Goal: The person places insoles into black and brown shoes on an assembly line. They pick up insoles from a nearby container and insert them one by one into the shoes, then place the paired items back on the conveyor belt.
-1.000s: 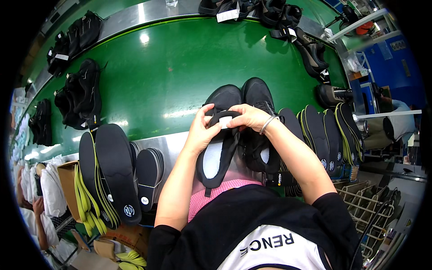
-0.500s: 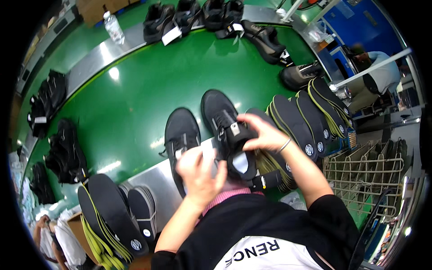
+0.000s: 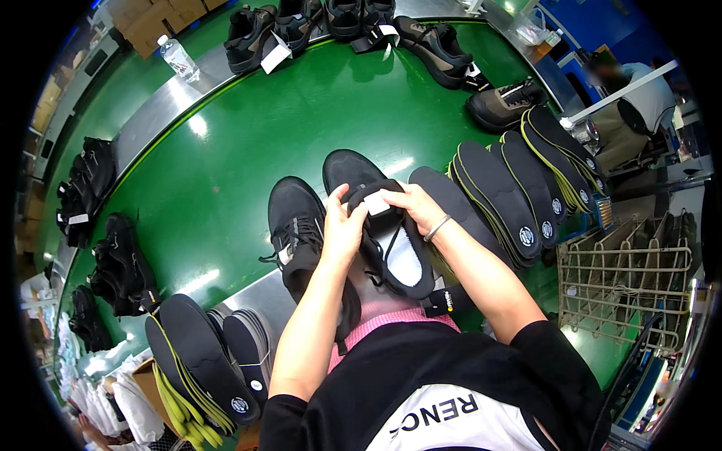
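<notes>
Black short-sleeved top with white lettering across the chest, pink garment showing beneath it at the front, bare forearms, left hand (image 3: 342,231) without rings or glove, right hand (image 3: 415,208) likewise ungloved, thin silver bangle (image 3: 437,228) around right wrist

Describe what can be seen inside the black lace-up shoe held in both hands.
Inside the black lace-up shoe a white lining or insole shows through the opening. The toe end is hidden by the upper, and the left hand and right hand cover the tongue area.

shoe factory line – green conveyor belt (image 3: 226,150), stacked insoles (image 3: 519,195), unfinished shoes (image 3: 436,41).
</notes>
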Available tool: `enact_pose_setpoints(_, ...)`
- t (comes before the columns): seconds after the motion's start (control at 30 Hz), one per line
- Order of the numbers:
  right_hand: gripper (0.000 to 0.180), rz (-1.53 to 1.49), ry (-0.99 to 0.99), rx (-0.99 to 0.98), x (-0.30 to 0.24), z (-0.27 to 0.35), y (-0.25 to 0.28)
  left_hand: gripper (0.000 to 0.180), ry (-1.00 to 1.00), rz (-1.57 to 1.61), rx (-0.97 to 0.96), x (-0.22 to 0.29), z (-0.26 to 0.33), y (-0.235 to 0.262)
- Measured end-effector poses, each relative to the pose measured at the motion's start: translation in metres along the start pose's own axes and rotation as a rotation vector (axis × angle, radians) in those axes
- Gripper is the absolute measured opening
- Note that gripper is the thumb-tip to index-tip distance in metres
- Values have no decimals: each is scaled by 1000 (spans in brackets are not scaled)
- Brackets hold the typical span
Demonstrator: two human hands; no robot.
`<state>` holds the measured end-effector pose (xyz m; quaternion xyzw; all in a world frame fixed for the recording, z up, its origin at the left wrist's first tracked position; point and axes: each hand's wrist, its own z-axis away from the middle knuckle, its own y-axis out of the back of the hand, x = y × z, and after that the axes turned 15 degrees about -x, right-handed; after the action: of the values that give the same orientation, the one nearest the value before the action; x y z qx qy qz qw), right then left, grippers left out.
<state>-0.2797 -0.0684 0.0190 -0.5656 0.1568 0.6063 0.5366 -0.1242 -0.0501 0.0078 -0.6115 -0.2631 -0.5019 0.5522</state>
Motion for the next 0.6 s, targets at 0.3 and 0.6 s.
enact_pose_setpoints(0.3,33,28,55,-17,4,0,6,64,105,-17,-89,12,5,-2)
enact_pose_setpoints(0.6,33,16,81,-35,8,-1,2,62,88,-25,-67,8,6,2)
